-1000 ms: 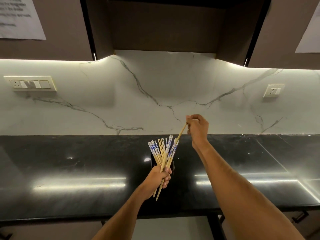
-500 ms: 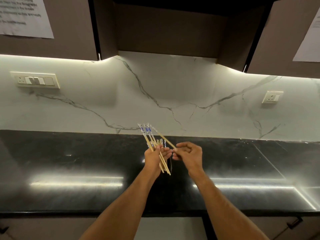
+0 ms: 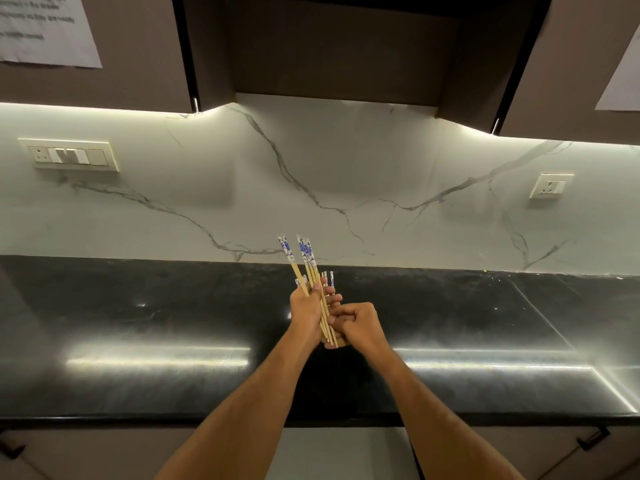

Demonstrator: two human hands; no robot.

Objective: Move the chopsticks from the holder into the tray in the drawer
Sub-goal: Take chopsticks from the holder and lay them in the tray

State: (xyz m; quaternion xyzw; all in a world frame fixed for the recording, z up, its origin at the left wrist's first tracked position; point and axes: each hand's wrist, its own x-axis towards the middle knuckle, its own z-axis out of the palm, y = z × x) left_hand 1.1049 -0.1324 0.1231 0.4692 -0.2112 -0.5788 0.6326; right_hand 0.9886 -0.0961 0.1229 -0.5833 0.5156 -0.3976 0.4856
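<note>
Gathering step: left hand (image 3: 309, 308) clenched around chopsticks (image 3: 313, 271), right hand (image 3: 358, 323) curled alongside them above tabletop (image 3: 138, 323); next, carrying to drawer.

You are gripping pale wooden chopsticks (image 3: 313, 275) with glossy blue-and-white patterned tops. Beneath them the polished black stone countertop (image 3: 173, 323) is mirroring light strips, while the smooth white grey-veined marble backsplash (image 3: 346, 174) is looking softly satin.

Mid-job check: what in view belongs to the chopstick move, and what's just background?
Job:
- chopsticks, bundled in left hand
- right hand at bundle's lower ends

Background:
- black countertop
- switch panel
- wall socket
- papers on cabinets
</note>
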